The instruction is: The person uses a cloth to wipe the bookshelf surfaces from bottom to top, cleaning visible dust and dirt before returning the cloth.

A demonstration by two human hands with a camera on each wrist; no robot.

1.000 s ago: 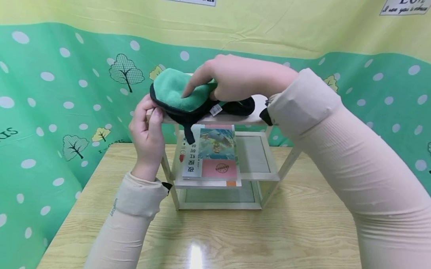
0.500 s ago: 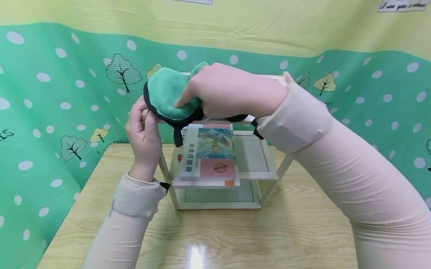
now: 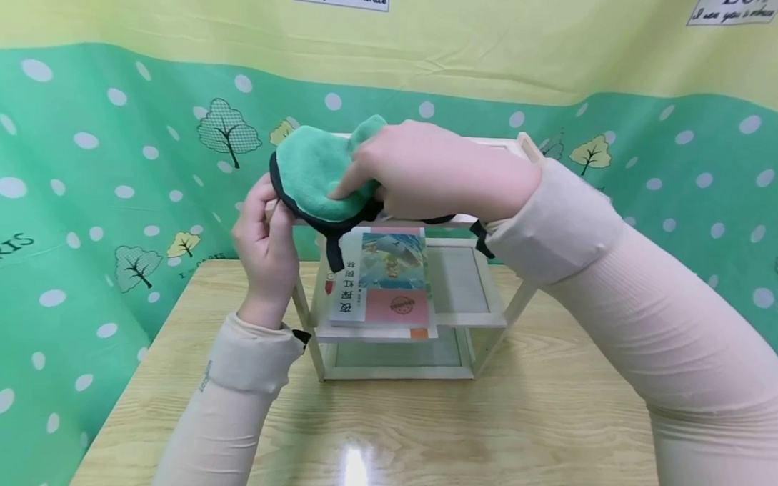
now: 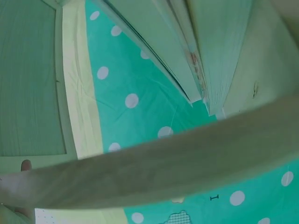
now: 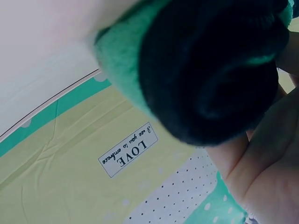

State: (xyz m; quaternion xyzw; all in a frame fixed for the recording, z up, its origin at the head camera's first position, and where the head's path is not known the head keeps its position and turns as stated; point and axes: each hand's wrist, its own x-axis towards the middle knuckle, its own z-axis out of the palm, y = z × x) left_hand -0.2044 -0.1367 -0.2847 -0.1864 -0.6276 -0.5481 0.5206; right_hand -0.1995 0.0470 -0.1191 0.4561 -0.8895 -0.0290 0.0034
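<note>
A soft green plush piece with black trim and a hanging black strap lies over the front left of the rack's top shelf. My right hand grips its right part, with the index finger pressed onto the green plush. In the right wrist view, the rolled black trim bulges beside the palm; the fingertips are hidden. My left hand holds the left corner of the top shelf, its thumb in front, close against the black trim. In the left wrist view, one fingertip shows over the blurred shelf bar.
The pale wooden rack stands on a wood-grain table. Books lie on the middle shelf, left side, slightly over its front edge. Behind hangs a green and yellow curtain.
My right hand has lowered a little, and the plush piece has bunched up beside it. The white label and most of the black right end are now covered. The left hand keeps its hold.
</note>
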